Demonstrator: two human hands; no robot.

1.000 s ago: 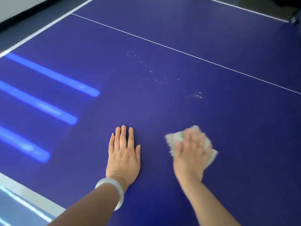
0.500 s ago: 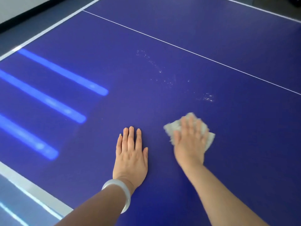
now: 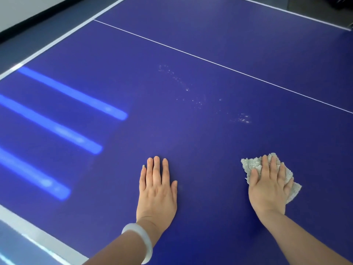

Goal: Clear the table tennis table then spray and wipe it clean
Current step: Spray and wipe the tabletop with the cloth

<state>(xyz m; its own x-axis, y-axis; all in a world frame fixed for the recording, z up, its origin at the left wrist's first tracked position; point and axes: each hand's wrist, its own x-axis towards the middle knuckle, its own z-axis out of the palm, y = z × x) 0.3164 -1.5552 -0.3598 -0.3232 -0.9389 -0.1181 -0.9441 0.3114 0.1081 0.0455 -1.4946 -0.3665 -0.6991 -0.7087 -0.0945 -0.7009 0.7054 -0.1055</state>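
Observation:
The blue table tennis table (image 3: 191, 44) fills the view, with a thin white centre line (image 3: 210, 63) running across it. My left hand (image 3: 157, 190) lies flat on the surface, palm down, fingers together, a pale bangle on the wrist. To its right, my right hand (image 3: 269, 186) presses a crumpled grey cloth (image 3: 250, 164) onto the table. Beyond both hands lies a trail of small spray droplets (image 3: 241, 118) on the surface.
White edge lines mark the table's left side (image 3: 57, 40) and near-left corner (image 3: 28, 224). Bright reflections of ceiling lights (image 3: 76, 94) streak the left part. Dark floor and a white wall with black skirting (image 3: 28, 22) lie past the left edge.
My right hand has slid the cloth to the right, away from my left hand. The left hand has stayed flat in place.

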